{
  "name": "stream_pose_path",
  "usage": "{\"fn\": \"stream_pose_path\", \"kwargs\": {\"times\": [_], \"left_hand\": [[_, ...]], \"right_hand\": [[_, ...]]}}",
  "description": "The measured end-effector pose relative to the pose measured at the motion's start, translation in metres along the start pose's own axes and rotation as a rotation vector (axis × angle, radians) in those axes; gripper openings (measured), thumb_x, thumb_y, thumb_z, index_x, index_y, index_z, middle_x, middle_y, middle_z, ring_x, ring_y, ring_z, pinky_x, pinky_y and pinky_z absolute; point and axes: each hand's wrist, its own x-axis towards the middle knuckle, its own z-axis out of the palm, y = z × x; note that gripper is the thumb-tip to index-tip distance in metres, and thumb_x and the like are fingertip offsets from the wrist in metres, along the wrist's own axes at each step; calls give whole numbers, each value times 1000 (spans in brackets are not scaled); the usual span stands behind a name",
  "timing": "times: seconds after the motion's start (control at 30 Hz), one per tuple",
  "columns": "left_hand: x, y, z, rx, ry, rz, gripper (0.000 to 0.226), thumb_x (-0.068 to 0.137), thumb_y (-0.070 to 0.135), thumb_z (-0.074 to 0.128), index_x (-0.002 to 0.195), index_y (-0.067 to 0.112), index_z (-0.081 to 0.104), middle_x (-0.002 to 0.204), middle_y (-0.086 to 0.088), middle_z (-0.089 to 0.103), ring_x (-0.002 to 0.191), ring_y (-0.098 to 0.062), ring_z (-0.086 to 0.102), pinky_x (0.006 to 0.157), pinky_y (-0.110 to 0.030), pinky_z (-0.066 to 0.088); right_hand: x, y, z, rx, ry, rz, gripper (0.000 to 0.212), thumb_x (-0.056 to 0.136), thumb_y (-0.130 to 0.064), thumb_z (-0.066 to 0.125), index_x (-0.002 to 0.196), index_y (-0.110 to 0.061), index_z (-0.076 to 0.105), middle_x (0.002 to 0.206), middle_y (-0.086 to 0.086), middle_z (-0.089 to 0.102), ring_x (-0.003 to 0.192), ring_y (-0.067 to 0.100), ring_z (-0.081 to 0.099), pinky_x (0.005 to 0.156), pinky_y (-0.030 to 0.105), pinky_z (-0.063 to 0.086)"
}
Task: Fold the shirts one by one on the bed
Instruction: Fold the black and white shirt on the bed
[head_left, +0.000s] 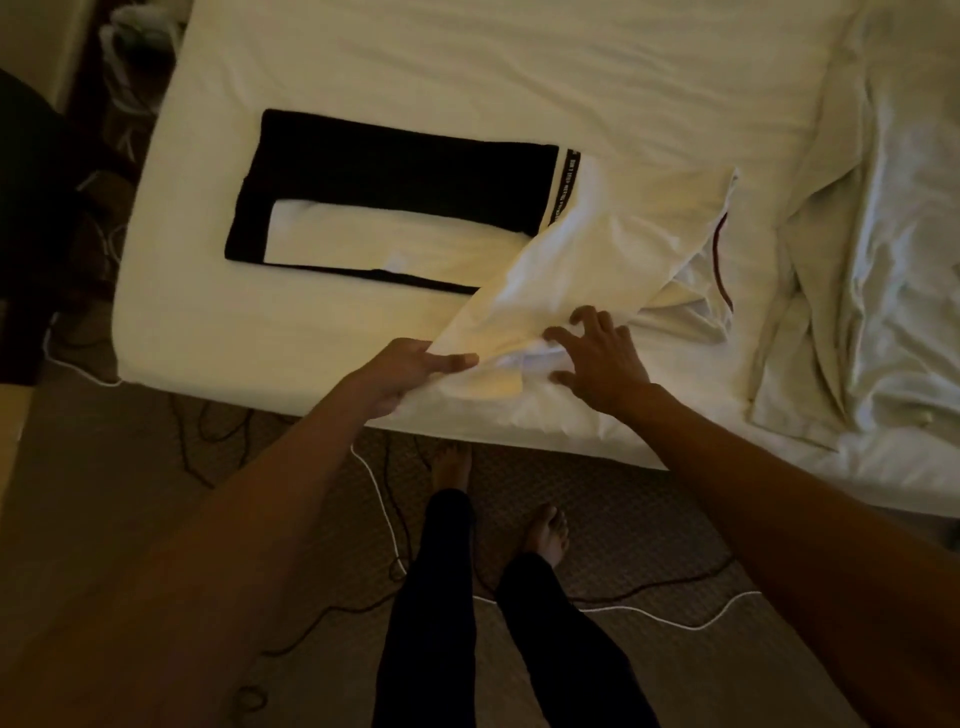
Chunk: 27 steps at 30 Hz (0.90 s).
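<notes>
White cotton filled the head view. The white shirt (597, 244) lay loosely spread on the bed (415, 62), close to its near edge, with one side raised off the sheet. My left grip (415, 371) pinched that raised edge between thumb and fingers, and the cloth ran up and away from it in a slanted fold. My right grip (597, 364) was released, grasping nothing. Its fingers were spread and slightly bent, their tips resting on the shirt just beside the left one. A thin dark red line (722, 265) ran down the shirt's right side.

To the left on the bed lay a folded black shirt (395, 171), flat and rectangular, with a white panel across its near half and a printed band at its right end. The raised white cloth covered its near right corner. Crumpled bedding (872, 234) was heaped along the right of the bed, apart from both shirts.

Below the bed's edge I saw my bare feet (545, 530) on patterned carpet, and a white cable (649, 610) trailing across the floor among darker cords.
</notes>
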Motion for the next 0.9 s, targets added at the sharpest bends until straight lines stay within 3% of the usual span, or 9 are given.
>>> {"fn": "stream_pose_path", "kwargs": {"times": [0.1, 0.23, 0.3, 0.4, 0.5, 0.57, 0.67, 0.73, 0.9], "left_hand": [[-4, -23, -10, -36, 11, -62, 65, 60, 49, 88, 108, 9, 74, 103, -9, 76, 94, -29, 72, 83, -45, 60], [-7, -68, -19, 329, 36, -55, 49, 65, 44, 91, 81, 4, 68, 77, -10, 58, 76, -26, 60, 59, -29, 39], [-13, -82, -18, 283, 55, -34, 39, 76, 37, 85, 93, 5, 71, 90, -7, 60, 79, -22, 58, 59, -28, 37], [-25, -92, -19, 19, 31, -136, 49, 84, 39, 78, 127, 20, 64, 119, 8, 55, 108, -19, 51, 86, -38, 45], [-40, -101, -27, -42, -28, -155, 53, 70, 50, 85, 114, 25, 73, 117, -1, 70, 105, -27, 62, 84, -43, 51], [-57, -96, -31, -83, -59, -145, 36, 85, 35, 76, 115, 17, 70, 115, -7, 72, 103, -28, 67, 88, -49, 54], [-76, -79, -39, -253, -109, -127, 39, 87, 27, 68, 120, 9, 64, 121, -16, 69, 108, -33, 65, 99, -52, 48], [-84, -61, -44, -337, -139, -91, 47, 83, 30, 67, 125, 9, 63, 122, -17, 67, 109, -34, 63, 97, -51, 48], [-97, -7, -46, -549, -52, -23, 25, 94, 26, 62, 108, 6, 67, 87, -5, 69, 74, -13, 67, 64, -29, 59]], "right_hand": [[0, 3, 2, -80, 62, -49, 43, 80, -30, 77, 118, -19, 61, 132, 12, 47, 116, 34, 47, 91, 47, 38], [5, 4, 3, -105, 107, -57, 22, 89, -12, 64, 111, -15, 61, 124, 9, 55, 109, 31, 54, 88, 44, 38], [6, 7, 1, -84, 150, -61, 16, 91, -4, 54, 100, -14, 63, 113, 8, 61, 100, 32, 58, 82, 43, 40], [2, 7, -4, -55, 166, -25, 15, 91, -1, 51, 95, -11, 61, 100, 12, 66, 86, 36, 63, 70, 41, 47], [-2, 5, -6, -60, 160, 14, 15, 93, -2, 48, 104, -8, 55, 99, 15, 65, 85, 38, 64, 65, 43, 48], [-3, 2, -7, -61, 88, 51, 32, 90, -2, 52, 121, -8, 50, 116, 14, 62, 102, 38, 61, 77, 46, 48], [-9, -10, -13, -100, -152, -5, 84, 81, -17, 72, 150, -17, 23, 157, 14, 26, 141, 33, 31, 108, 50, 33], [-14, -26, -23, -20, -174, -173, 105, 70, -39, 84, 151, -21, 19, 161, 11, 13, 146, 31, 22, 113, 51, 27], [-31, -77, -59, 122, -9, -444, 103, 62, -77, 72, 140, -22, 34, 155, 7, 27, 134, 28, 38, 106, 45, 38]]}}
